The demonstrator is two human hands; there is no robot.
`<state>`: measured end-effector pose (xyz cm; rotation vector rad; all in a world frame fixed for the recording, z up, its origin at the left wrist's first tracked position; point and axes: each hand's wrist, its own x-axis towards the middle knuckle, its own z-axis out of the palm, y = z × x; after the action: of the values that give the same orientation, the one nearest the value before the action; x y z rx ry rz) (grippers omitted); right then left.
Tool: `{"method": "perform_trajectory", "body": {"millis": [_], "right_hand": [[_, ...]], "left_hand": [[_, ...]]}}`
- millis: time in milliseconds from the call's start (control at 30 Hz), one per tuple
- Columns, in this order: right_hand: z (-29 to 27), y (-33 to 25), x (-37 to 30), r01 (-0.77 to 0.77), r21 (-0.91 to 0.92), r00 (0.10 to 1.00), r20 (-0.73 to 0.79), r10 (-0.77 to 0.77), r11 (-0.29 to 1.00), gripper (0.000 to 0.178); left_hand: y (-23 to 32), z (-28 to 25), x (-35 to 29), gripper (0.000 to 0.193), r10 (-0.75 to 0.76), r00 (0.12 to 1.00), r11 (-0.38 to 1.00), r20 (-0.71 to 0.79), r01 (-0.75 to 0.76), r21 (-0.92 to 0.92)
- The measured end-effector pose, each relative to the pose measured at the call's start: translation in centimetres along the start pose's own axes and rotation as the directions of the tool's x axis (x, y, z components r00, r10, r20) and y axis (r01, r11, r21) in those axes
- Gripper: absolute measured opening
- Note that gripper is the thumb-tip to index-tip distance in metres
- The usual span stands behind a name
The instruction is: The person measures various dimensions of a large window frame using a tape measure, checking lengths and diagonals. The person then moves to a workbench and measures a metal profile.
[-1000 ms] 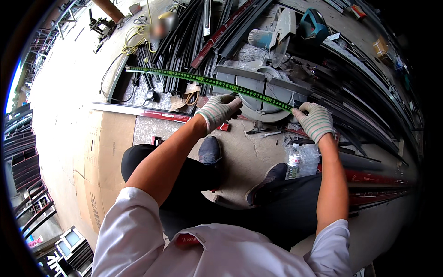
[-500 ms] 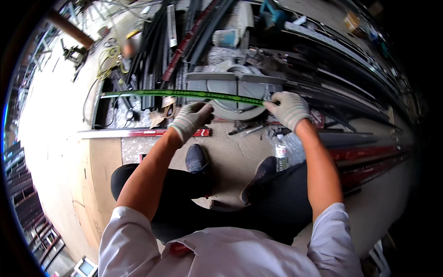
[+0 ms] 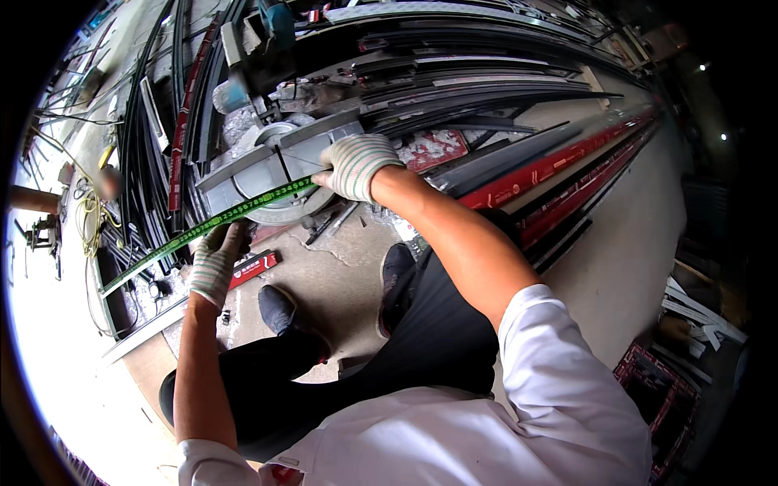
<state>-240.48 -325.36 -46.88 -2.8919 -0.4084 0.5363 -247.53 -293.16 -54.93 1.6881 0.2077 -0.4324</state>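
Observation:
A green tape measure blade (image 3: pixel 215 223) stretches at a slant from the far left to my gloved right hand (image 3: pixel 359 168). That hand is closed round its right end, and my fingers hide the case, if it is there. Just below the blade's middle is my gloved left hand (image 3: pixel 214 264), fingers dark and curled, tips near the blade's lower edge. Whether it grips the blade or something small is hidden. Behind the blade lies the grey round base of a mitre saw (image 3: pixel 229 185), with a straight fence at its back.
Dark metal profiles (image 3: pixel 470 101) lie in piles behind and to the right. Red-wrapped lengths (image 3: pixel 519 185) run along my right side. A short red-labelled bar (image 3: pixel 253 269) lies near my left hand. Yellow cord (image 3: pixel 87 219) is coiled at far left. My shoes (image 3: pixel 278 309) stand before the saw.
My view has turned to the right, so everything sits further left and slants. The tape stays stretched in my right hand; my left hand appears slightly further along it from the right.

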Motion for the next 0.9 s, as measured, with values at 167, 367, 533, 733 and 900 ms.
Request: {"method": "perform_trajectory", "body": {"millis": [167, 367, 533, 733, 900], "right_hand": [[0.1, 0.3, -0.2, -0.006, 0.048, 1.0, -0.018, 0.007, 0.999, 0.046], [-1.0, -0.4, -0.6, -0.046, 0.031, 0.999, 0.027, 0.045, 0.998, 0.046], [0.0, 0.2, -0.4, -0.052, 0.045, 0.998, -0.029, 0.054, 0.998, 0.04], [-0.4, -0.1, -0.6, -0.062, 0.029, 0.998, -0.002, 0.062, 0.998, 0.042], [-0.7, -0.2, -0.6, -0.064, 0.02, 0.998, 0.029, 0.063, 0.998, 0.044]], "left_hand": [[0.6, 0.5, -0.5, 0.033, 0.064, 0.998, 0.996, 0.027, -0.066, 0.064], [1.0, 1.4, -0.9, 0.034, 0.038, 0.999, 0.996, 0.018, -0.039, 0.079], [1.2, 1.6, -1.2, 0.033, 0.052, 0.998, 0.991, 0.042, -0.057, 0.121], [1.0, 1.6, -1.2, 0.033, 0.105, 0.994, 0.973, 0.026, -0.108, 0.204], [1.1, 1.4, -1.0, 0.034, 0.054, 0.998, 0.963, 0.031, -0.06, 0.264]]}}
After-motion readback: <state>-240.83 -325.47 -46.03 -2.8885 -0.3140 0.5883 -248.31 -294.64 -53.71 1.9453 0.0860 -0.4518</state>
